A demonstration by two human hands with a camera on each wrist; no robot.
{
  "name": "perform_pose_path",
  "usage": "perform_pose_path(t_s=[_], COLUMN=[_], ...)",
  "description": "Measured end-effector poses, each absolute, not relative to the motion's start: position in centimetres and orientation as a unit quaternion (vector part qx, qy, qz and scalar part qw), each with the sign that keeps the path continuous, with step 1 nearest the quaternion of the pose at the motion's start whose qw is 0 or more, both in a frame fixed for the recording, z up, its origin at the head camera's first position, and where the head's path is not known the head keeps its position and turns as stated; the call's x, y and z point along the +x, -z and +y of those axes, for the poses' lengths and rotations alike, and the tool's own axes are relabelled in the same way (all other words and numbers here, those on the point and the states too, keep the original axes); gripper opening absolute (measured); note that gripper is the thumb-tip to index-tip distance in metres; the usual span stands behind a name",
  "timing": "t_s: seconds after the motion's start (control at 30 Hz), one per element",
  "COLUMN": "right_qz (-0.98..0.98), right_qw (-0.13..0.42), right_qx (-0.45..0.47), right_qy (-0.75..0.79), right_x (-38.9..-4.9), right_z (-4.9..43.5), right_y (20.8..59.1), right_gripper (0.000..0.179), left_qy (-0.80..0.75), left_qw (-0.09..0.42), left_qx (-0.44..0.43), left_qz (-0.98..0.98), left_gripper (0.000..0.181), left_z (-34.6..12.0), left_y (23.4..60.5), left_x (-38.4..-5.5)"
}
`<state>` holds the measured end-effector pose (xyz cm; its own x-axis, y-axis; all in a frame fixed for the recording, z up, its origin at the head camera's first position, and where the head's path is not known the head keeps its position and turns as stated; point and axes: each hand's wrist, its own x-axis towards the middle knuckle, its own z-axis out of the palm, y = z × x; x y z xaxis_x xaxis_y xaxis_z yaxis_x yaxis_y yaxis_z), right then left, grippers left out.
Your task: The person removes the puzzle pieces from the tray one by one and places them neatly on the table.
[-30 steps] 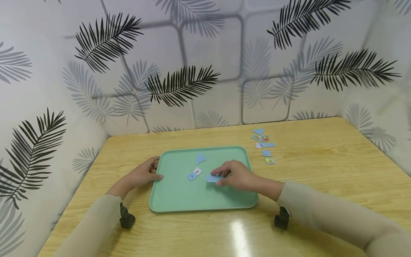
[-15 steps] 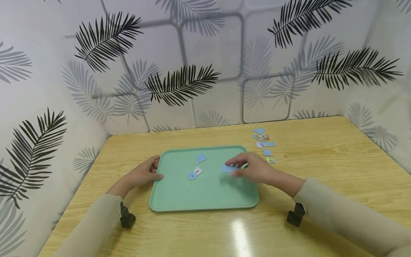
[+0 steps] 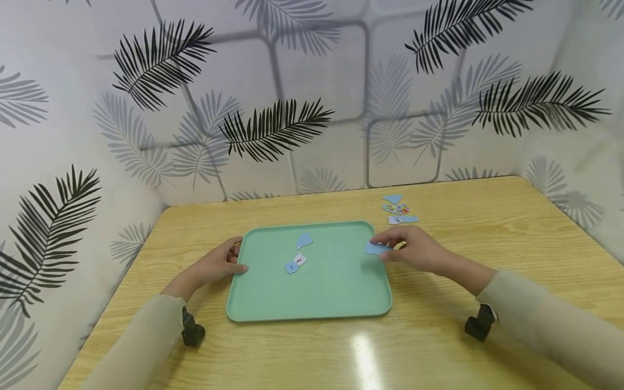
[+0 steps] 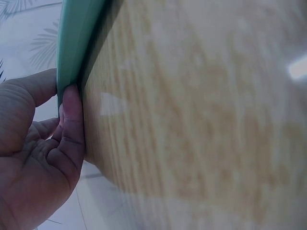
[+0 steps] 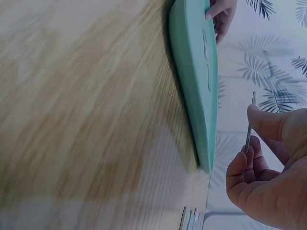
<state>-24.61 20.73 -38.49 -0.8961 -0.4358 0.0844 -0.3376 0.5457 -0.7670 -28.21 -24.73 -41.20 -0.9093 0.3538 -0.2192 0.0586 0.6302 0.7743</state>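
My right hand [image 3: 414, 249] pinches a flat light-blue puzzle piece [image 3: 375, 248] between thumb and fingers, over the right rim of a green tray [image 3: 312, 300]. In the right wrist view the piece [image 5: 253, 98] shows edge-on as a thin strip, raised above the tray. At the tray's left side my left hand [image 3: 214, 265] grips the rim, thumb on top; the left wrist view shows fingers [image 4: 72, 112] against the rim's outer side. Inside the tray lie a triangular blue piece [image 3: 304, 240] and a blue-and-white piece [image 3: 292, 267] with a dark mark.
Several flat pieces stand in a column on the wooden table [image 3: 463, 233] behind the right hand: a blue one [image 3: 392, 199], a multicoloured one [image 3: 396, 209] and a long blue-and-white one [image 3: 405, 219]. Behind the table rises a leaf-patterned wall [image 3: 322, 157].
The right hand has carried the blue piece rightward and back, from the tray's middle to its right rim, now covering the nearest pieces of the column. The left hand has stayed put.
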Motion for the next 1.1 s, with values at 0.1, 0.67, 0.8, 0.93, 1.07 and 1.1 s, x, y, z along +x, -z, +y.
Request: perform_pose_path(t_s=[0.1,0.67,0.8,0.93,1.07,1.1], right_qz=[0.880,0.873,0.873,0.874,0.876,0.877], right_qw=[0.053,0.101,0.116,0.122,0.127,0.129], right_qx=[-0.217,-0.252,-0.255,-0.253,-0.254,-0.253], right_qy=[0.420,0.404,0.400,0.398,0.389,0.387], right_x=[-24.6,-26.2,-26.8,-27.1,-27.3,-27.3], right_z=[21.8,26.8,27.7,28.3,28.8,28.9], right_y=[38.5,39.5,40.0,40.1,40.2,40.2], right_gripper=[0.033,0.034,0.035,0.034,0.032,0.031], left_qy=[-0.411,-0.409,-0.417,-0.417,-0.415,-0.415], left_qw=[0.177,0.175,0.178,0.178,0.177,0.177], left_qx=[0.119,0.116,0.123,0.123,0.121,0.123], left_qz=[0.886,0.888,0.883,0.883,0.884,0.884], left_gripper=[0.074,0.076,0.075,0.076,0.076,0.077], left_z=[-24.8,-24.8,-24.7,-24.6,-24.7,-24.7], left_y=[41.3,41.1,41.0,41.0,41.1,41.2], left_x=[-28.2,-28.0,-27.9,-28.0,-28.0,-28.1])
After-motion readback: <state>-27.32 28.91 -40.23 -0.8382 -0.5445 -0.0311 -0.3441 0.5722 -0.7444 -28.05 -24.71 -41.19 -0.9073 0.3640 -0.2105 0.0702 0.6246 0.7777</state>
